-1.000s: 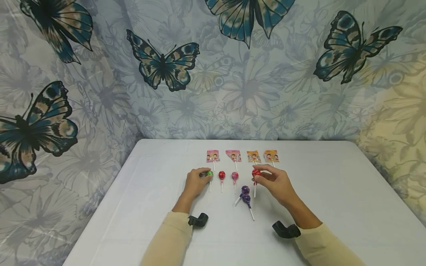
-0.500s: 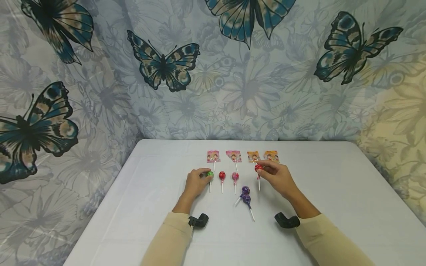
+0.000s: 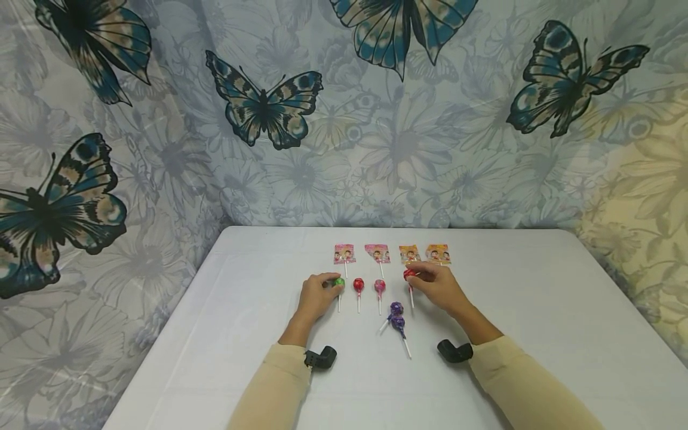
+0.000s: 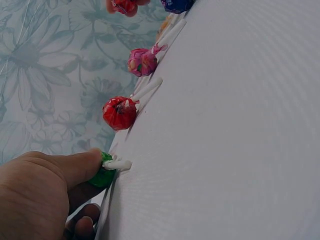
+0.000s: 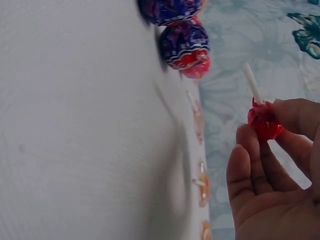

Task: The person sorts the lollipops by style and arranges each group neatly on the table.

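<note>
My left hand (image 3: 317,295) pinches the head of a green lollipop (image 4: 102,177) at the left end of a row, its stick pointing toward me. Beside it lie a red lollipop (image 3: 358,285) and a pink lollipop (image 3: 380,286). My right hand (image 3: 436,288) pinches another red lollipop (image 5: 265,122) by its wrapped head between thumb and finger. In the right wrist view this one is raised off the table, its white stick free. Two purple lollipops (image 3: 396,316) lie overlapping in front of the row, nearer to me.
Behind, flat packets on sticks form a second row: a pink packet (image 3: 344,254), another pink packet (image 3: 377,253), an orange packet (image 3: 409,254) and a second orange packet (image 3: 438,254). All lie on a white table (image 3: 258,257) against a butterfly-patterned backdrop (image 3: 344,179).
My right hand lifted the red lollipop up and away from me, then shifted it slightly left. The left hand keeps its pinch on the green lollipop in the same place.
</note>
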The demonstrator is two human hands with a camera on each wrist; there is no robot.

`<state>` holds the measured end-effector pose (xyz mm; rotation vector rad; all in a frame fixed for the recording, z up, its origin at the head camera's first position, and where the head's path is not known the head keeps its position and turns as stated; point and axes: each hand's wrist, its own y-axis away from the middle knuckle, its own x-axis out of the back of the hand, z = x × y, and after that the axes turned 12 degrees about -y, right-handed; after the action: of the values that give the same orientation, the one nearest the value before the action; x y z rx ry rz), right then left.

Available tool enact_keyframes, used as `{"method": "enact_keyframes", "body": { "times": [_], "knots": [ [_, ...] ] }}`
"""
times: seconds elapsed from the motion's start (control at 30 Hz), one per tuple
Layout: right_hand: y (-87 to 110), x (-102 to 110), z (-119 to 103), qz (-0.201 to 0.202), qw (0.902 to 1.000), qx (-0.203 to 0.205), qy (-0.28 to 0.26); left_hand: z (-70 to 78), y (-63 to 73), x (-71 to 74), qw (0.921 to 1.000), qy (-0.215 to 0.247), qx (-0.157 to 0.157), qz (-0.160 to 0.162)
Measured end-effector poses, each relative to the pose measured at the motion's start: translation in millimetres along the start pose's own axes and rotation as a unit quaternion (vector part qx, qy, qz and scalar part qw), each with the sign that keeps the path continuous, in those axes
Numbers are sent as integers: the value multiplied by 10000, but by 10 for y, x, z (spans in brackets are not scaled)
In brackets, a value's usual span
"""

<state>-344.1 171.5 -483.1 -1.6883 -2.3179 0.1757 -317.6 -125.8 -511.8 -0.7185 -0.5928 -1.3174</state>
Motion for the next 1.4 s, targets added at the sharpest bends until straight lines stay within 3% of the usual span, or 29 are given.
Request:
{"method": "enact_keyframes", "body": {
  "times": [0.23, 0.33, 0.6, 0.77, 1.1, 1.4],
  "knots": [
    [-16, -93, -61, -154, 9964, -483, 679, -3, 2, 4, 10000, 1, -4, -15],
    [-44, -94, 61, -145, 9949, -529, 851, 1, 4, 7, 10000, 19, 12, -40],
    [-86, -119, 136, -202, 9895, -468, 1355, 12, 10, 9, 10000, 10, 51, -28],
    [-98, -138, 154, -267, 9842, -438, 1696, 7, 9, 5, 10000, 14, -88, 14],
    [-102, -167, 158, -258, 9770, -615, 2024, -7, 10, 11, 9998, 40, -179, 21],
    [-102, -173, 163, -260, 9768, -584, 2044, -9, 12, 4, 9999, 2, -133, 11]
  ]
}}
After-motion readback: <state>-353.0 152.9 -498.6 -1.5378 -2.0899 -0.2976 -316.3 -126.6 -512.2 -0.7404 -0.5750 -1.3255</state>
